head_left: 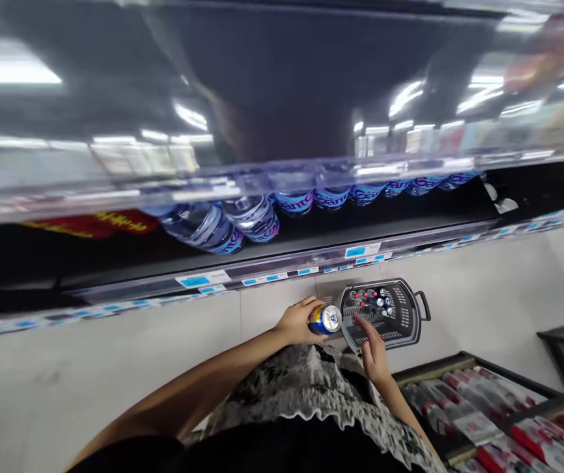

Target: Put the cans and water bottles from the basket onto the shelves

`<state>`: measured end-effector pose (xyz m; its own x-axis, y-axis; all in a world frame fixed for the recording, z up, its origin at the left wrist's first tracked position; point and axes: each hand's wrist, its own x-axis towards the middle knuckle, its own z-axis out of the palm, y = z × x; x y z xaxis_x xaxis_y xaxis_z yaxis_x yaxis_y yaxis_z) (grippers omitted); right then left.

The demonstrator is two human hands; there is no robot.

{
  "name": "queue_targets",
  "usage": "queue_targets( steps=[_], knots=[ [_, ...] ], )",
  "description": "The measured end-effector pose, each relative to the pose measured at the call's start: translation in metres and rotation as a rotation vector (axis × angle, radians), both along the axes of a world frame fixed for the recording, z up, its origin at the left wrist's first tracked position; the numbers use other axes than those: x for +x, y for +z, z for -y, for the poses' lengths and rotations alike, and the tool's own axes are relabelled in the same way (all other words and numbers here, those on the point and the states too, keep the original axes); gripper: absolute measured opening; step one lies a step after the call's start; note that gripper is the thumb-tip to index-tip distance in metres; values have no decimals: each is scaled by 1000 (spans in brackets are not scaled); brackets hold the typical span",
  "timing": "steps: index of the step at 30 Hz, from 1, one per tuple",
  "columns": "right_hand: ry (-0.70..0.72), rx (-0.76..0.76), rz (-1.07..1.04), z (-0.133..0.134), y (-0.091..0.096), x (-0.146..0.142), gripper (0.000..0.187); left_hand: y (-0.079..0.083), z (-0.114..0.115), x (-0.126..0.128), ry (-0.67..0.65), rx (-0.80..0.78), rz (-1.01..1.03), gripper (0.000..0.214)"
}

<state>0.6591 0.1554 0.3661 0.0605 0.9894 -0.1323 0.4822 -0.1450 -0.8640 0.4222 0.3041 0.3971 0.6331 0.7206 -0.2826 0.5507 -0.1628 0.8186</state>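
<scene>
My left hand (300, 322) is wrapped around a blue and yellow drink can (330, 319), whose silver top faces up toward me. To the right of the can, my right hand (375, 355) holds nothing, its fingers apart and the index finger stretched out over the near side of a grey shopping basket (407, 322). Inside the basket, several bottles with red caps (363, 294) stand beside several cans with silver tops (384, 303). The basket sits below the can, with its handle on the right.
Ahead runs a dark shelf (341, 240) with large water bottles (203, 226) and blue-white price tags (363, 251) along its edge. A glossy shelf panel (282, 85) rises above, blurred. At the lower right stands a display bin (464, 358) of red-labelled bottles. Pale floor (242, 315) lies between.
</scene>
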Motion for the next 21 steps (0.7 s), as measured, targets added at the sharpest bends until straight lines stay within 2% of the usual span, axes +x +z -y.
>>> queue_targets(
  steps=[2,4,6,8,11,13,15,17,18,21],
  knots=[
    [105,61,5,-17,30,8,71,-4,9,17,0,-14,-26,75],
    [198,53,17,-25,47,19,84,-10,22,38,3,-22,-41,77],
    [264,9,61,-27,51,33,95,-19,40,64,-1,-29,-30,78],
    [293,-44,134,-26,45,50,100,-31,63,92,-5,-38,11,80],
    [331,-135,208,-19,27,82,94,-55,106,136,68,-48,49,82],
    [406,-200,205,-10,12,104,91,-70,136,160,187,-62,51,79],
    [508,-262,157,3,-4,123,97,-83,165,177,300,-87,64,77],
    [603,-323,44,20,-23,138,102,-93,190,183,406,-110,59,75],
    [623,-361,-30,30,-36,143,98,-98,202,183,449,-120,44,74],
    [514,-498,-157,59,-88,149,75,-126,239,167,603,-160,-15,68]
  ],
)
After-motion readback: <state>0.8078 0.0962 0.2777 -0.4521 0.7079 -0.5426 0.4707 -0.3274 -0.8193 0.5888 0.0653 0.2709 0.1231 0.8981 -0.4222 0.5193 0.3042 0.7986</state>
